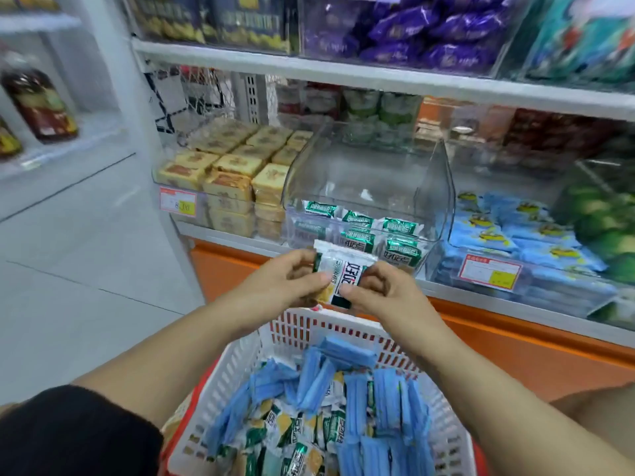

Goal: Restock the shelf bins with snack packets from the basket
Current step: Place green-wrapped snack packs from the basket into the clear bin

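Observation:
Both hands hold a small stack of green-and-white snack packets (343,269) just above the far rim of the white basket (226,369). My left hand (288,276) pinches the stack's left edge, while my right hand (381,290) grips its right side. Directly behind the stack stands a clear plastic shelf bin (371,187) with a few matching green packets (357,221) on its bottom. The basket holds several blue packets (347,352) and green-and-white packets (275,420).
A bin of yellow cake packs (226,170) sits left of the clear bin, and a bin of blue packets (508,235) sits to its right. An orange shelf base (515,355) runs below. Purple packets (429,29) fill the upper shelf. Grey floor lies to the left.

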A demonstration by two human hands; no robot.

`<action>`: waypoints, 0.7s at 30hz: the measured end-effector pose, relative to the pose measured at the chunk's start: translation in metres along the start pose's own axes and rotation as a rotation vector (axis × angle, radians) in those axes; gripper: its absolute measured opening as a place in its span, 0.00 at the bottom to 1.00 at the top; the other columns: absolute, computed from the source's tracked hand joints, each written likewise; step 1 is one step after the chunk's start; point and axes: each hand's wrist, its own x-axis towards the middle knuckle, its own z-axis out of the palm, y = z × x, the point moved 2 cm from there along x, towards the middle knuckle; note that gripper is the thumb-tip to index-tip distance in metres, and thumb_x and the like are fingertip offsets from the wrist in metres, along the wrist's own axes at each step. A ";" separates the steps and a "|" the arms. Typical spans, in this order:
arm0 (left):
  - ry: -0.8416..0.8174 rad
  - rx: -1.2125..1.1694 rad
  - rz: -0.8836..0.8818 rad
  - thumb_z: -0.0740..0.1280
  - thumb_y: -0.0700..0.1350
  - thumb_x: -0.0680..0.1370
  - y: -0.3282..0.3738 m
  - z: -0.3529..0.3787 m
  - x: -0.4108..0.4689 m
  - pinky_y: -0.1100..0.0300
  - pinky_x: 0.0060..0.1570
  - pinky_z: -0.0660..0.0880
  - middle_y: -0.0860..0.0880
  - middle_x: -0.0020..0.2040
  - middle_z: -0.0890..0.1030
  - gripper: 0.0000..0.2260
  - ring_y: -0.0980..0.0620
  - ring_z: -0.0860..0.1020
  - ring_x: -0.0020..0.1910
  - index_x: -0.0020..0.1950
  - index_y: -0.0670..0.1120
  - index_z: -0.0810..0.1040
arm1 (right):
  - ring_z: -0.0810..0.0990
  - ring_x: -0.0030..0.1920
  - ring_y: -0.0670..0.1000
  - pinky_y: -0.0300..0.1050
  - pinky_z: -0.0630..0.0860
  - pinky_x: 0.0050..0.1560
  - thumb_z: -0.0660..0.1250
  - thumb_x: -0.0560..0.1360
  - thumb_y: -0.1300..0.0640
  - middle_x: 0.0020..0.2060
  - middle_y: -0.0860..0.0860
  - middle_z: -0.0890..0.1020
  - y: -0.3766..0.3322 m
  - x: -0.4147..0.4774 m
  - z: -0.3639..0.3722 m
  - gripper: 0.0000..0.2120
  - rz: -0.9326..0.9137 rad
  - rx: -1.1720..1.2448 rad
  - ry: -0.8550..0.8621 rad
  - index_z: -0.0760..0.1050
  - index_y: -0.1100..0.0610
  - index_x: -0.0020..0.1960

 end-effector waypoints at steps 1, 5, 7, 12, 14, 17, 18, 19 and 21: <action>0.028 -0.012 0.042 0.71 0.55 0.73 0.007 -0.002 -0.001 0.54 0.60 0.77 0.46 0.58 0.83 0.22 0.50 0.82 0.56 0.64 0.47 0.76 | 0.74 0.38 0.49 0.47 0.73 0.43 0.74 0.73 0.54 0.35 0.54 0.74 -0.011 0.004 0.001 0.13 -0.034 -0.021 0.030 0.74 0.60 0.48; 0.205 0.238 0.226 0.68 0.59 0.78 0.023 -0.021 0.004 0.54 0.65 0.74 0.57 0.59 0.82 0.19 0.60 0.79 0.59 0.66 0.54 0.76 | 0.81 0.49 0.52 0.51 0.79 0.55 0.75 0.72 0.53 0.48 0.54 0.83 -0.048 0.030 -0.005 0.15 -0.160 -0.139 0.135 0.77 0.54 0.56; 0.313 0.544 0.300 0.64 0.56 0.80 0.025 -0.035 0.010 0.53 0.68 0.70 0.58 0.67 0.75 0.19 0.61 0.73 0.65 0.71 0.56 0.72 | 0.81 0.48 0.46 0.44 0.79 0.53 0.74 0.74 0.55 0.46 0.46 0.83 -0.064 0.051 -0.015 0.11 -0.226 -0.185 0.194 0.76 0.51 0.55; 0.328 1.248 0.324 0.60 0.56 0.82 0.019 -0.056 0.029 0.43 0.77 0.51 0.58 0.80 0.54 0.26 0.52 0.50 0.80 0.79 0.61 0.57 | 0.79 0.46 0.46 0.40 0.76 0.46 0.70 0.77 0.52 0.49 0.43 0.81 -0.081 0.130 -0.042 0.13 -0.264 -0.606 0.381 0.74 0.47 0.60; 0.288 1.318 0.270 0.59 0.57 0.82 0.015 -0.057 0.034 0.40 0.77 0.46 0.58 0.81 0.46 0.28 0.52 0.44 0.80 0.80 0.62 0.50 | 0.80 0.53 0.55 0.52 0.79 0.51 0.69 0.76 0.51 0.55 0.50 0.83 -0.074 0.165 -0.047 0.17 -0.212 -0.851 0.387 0.74 0.48 0.64; 0.276 1.341 0.226 0.58 0.56 0.83 0.011 -0.058 0.039 0.38 0.77 0.43 0.57 0.81 0.41 0.30 0.51 0.40 0.80 0.80 0.61 0.47 | 0.79 0.56 0.60 0.56 0.79 0.51 0.69 0.77 0.52 0.59 0.54 0.81 -0.065 0.203 -0.041 0.20 -0.116 -1.082 0.298 0.73 0.48 0.68; 0.276 1.339 0.221 0.58 0.55 0.83 0.010 -0.058 0.040 0.38 0.77 0.42 0.56 0.81 0.39 0.30 0.51 0.40 0.80 0.80 0.61 0.46 | 0.79 0.56 0.60 0.56 0.80 0.51 0.69 0.77 0.53 0.59 0.55 0.81 -0.062 0.213 -0.037 0.20 -0.108 -1.118 0.267 0.72 0.48 0.68; 0.280 1.332 0.221 0.59 0.55 0.83 0.009 -0.059 0.041 0.38 0.77 0.41 0.56 0.80 0.38 0.30 0.51 0.40 0.80 0.80 0.61 0.47 | 0.79 0.56 0.60 0.57 0.80 0.52 0.69 0.77 0.53 0.60 0.55 0.80 -0.059 0.221 -0.032 0.20 -0.096 -1.151 0.238 0.72 0.48 0.68; 0.288 1.314 0.226 0.59 0.55 0.83 0.008 -0.060 0.042 0.38 0.77 0.40 0.57 0.80 0.37 0.30 0.51 0.40 0.80 0.80 0.61 0.47 | 0.79 0.57 0.59 0.56 0.79 0.55 0.69 0.77 0.53 0.61 0.54 0.80 -0.051 0.235 -0.025 0.22 -0.039 -1.216 0.157 0.71 0.47 0.70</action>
